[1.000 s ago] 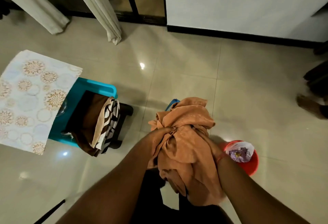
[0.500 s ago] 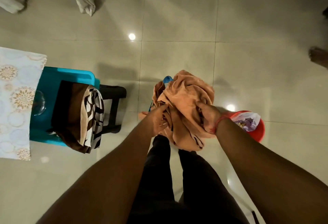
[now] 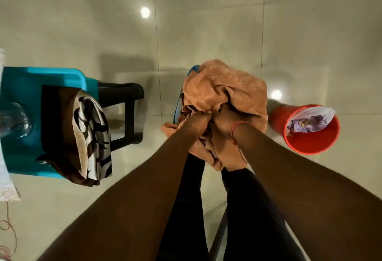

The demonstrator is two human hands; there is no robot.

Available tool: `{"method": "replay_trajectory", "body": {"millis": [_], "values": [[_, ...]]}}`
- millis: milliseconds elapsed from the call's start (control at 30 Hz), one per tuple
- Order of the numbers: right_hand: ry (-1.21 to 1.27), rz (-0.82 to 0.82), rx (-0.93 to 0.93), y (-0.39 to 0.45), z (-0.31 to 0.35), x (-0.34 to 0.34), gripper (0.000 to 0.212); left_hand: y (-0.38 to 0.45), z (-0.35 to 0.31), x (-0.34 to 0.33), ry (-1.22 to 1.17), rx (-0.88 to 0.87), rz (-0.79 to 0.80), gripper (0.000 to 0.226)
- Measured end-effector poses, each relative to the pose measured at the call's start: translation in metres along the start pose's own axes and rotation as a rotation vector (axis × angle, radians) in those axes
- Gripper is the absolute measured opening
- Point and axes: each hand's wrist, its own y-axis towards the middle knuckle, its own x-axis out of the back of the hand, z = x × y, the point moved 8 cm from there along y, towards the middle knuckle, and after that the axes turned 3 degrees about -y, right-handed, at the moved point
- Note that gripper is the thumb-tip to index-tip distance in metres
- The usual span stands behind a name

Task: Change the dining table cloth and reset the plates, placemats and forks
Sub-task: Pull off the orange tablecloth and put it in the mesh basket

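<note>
Orange cloth (image 3: 225,95) is bunched low now, down over a blue rim (image 3: 193,70) on the floor. Left hand (image 3: 199,119) and right hand (image 3: 225,119) both grip it, fingers buried in folds. Looks like stowing it; fresh cloth (image 3: 82,128) waits on the stool.

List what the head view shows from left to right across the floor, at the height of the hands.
Glass bowl → teal tub → folded patterned cloth → black stool → bundled orange cloth gripped by both hands → red bucket.
</note>
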Motion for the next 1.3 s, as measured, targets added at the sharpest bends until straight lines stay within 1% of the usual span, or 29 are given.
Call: {"method": "replay_trajectory", "body": {"millis": [33,100,167,200,233,267,333,400,433,467,500,533,600,633,667,700,733,767,833,867,900,933,967,1033,1100,1133,1200,1233,1300], "values": [[-0.009,-0.002,0.003,0.014,0.002,-0.003,0.071,0.013,-0.001,-0.001,0.022,-0.002,-0.005,0.021],[-0.064,-0.002,0.020,0.048,-0.007,-0.011,0.054,0.043,-0.002,-0.005,0.056,-0.065,0.000,0.042],[-0.210,0.082,-0.013,0.079,-0.023,-0.024,0.044,0.080,0.009,-0.008,0.082,-0.064,-0.019,0.062],[-0.263,0.123,-0.034,0.088,-0.029,-0.028,0.044,0.100,0.017,-0.011,0.085,-0.062,-0.006,0.062],[-0.260,0.159,-0.040,0.096,-0.035,-0.033,0.047,0.099,0.014,-0.011,0.122,-0.062,0.007,0.054],[-0.235,0.195,-0.039,0.099,-0.039,-0.039,0.056,0.099,0.012,-0.009,0.170,-0.077,0.013,0.045],[-0.178,0.186,-0.012,0.108,-0.054,-0.045,0.075,0.094,0.015,-0.007,0.196,-0.086,0.050,0.039],[-0.127,0.136,0.048,0.100,-0.063,-0.042,0.079,0.085,0.021,-0.002,0.179,-0.105,0.036,0.040],[-0.118,0.095,0.079,0.088,-0.059,-0.036,0.071,0.077,0.020,0.000,0.197,-0.142,0.022,0.036],[-0.153,0.039,0.122,0.062,-0.040,-0.023,0.056,0.065,0.017,0.004,0.240,-0.170,0.009,0.027],[-0.207,0.014,0.157,0.047,-0.033,-0.017,0.043,0.054,0.014,0.008,0.311,-0.204,-0.010,0.018],[-0.254,0.003,0.174,0.035,-0.033,-0.014,0.036,0.045,0.012,0.012,0.374,-0.225,-0.020,0.016],[-0.282,-0.027,0.174,0.003,-0.032,-0.001,0.030,0.022,0.010,0.023,0.564,-0.285,-0.028,0.021],[-0.284,-0.048,0.166,-0.009,-0.036,0.001,0.028,0.016,0.014,0.032,0.648,-0.310,-0.074,0.021],[-0.284,-0.060,0.154,-0.020,-0.039,0.003,0.027,0.012,0.019,0.045,0.635,-0.315,-0.166,0.015],[-0.275,-0.057,0.158,-0.031,-0.040,0.001,0.029,0.008,0.024,0.058,0.553,-0.303,-0.266,0.015],[-0.267,-0.038,0.173,-0.038,-0.043,-0.006,0.036,0.007,0.035,0.071,0.481,-0.257,-0.344,0.020],[-0.280,-0.026,0.192,-0.044,-0.045,-0.014,0.044,0.007,0.049,0.077,0.447,-0.195,-0.366,0.031],[-0.477,-0.010,0.231,-0.052,-0.052,-0.034,0.056,0.011,0.080,0.075,0.452,-0.089,-0.276,0.066],[-0.583,-0.017,0.221,-0.051,-0.057,-0.042,0.058,0.010,0.088,0.070,0.417,-0.063,-0.214,0.080],[-0.634,-0.033,0.208,-0.049,-0.060,-0.045,0.052,0.011,0.094,0.064,0.333,-0.050,-0.151,0.087],[-0.646,-0.075,0.204,-0.046,-0.060,-0.045,0.044,0.011,0.098,0.057,0.262,-0.042,-0.097,0.088],[-0.645,-0.103,0.205,-0.040,-0.061,-0.046,0.038,0.013,0.097,0.052,0.240,-0.039,-0.081,0.082],[-0.629,-0.130,0.212,-0.036,-0.058,-0.046,0.028,0.017,0.094,0.051,0.295,-0.040,-0.126,0.060],[-0.618,-0.082,0.216,-0.033,-0.055,-0.045,0.019,0.015,0.087,0.048,0.381,-0.068,-0.147,0.044],[-0.637,-0.012,0.214,-0.033,-0.053,-0.048,0.016,0.012,0.084,0.045,0.419,-0.084,-0.134,0.040],[-0.699,0.096,0.230,-0.036,-0.050,-0.047,0.023,0.005,0.082,0.039,0.497,-0.116,-0.087,0.033],[-0.709,0.099,0.230,-0.039,-0.045,-0.039,0.025,0.001,0.080,0.038,0.524,-0.129,-0.075,0.032],[-0.666,0.064,0.247,-0.049,-0.032,-0.022,0.020,-0.006,0.078,0.035,0.565,-0.138,-0.057,0.033]]}}
